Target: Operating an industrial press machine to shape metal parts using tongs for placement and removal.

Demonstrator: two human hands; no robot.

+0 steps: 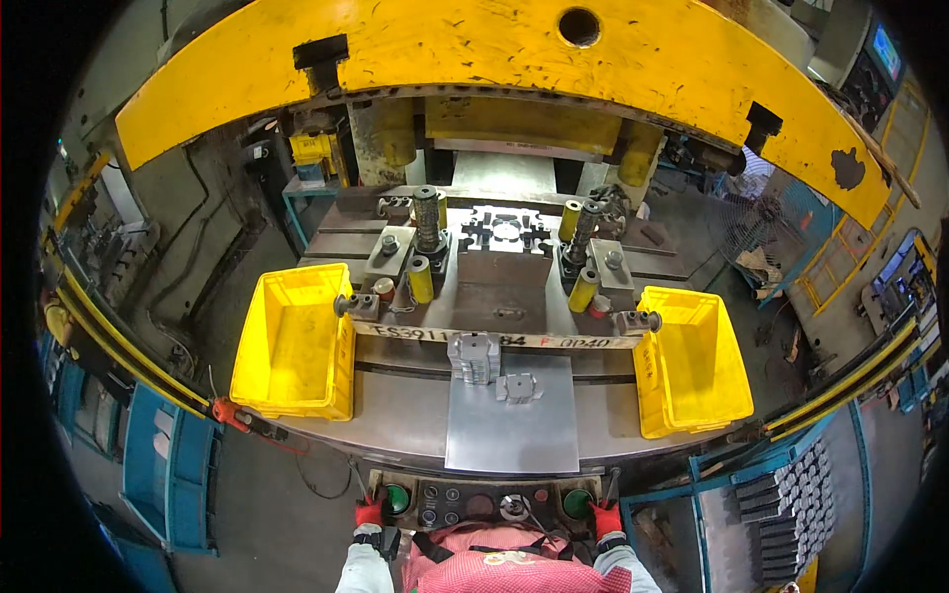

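Note:
My left hand (370,512), in a red glove, is closed at the left end of the control panel (465,502), beside a green button (396,498). At the panel's right end my right hand (605,519), also red-gloved, is closed next to another green button (576,503). A thin dark rod rises by each glove; whether the hands hold these rods is too small to tell. Ahead, a stack of grey metal parts (474,358) and a smaller stack (519,387) sit on a metal sheet (511,435). Behind them, a shaped metal plate (506,230) lies in the die.
Yellow bins stand left (341,381) and right (647,385) of the die. The yellow press beam (474,49) spans overhead. Guide posts (427,219) rise from the die. Many dark-and-silver parts (791,509) lie in a blue rack at lower right.

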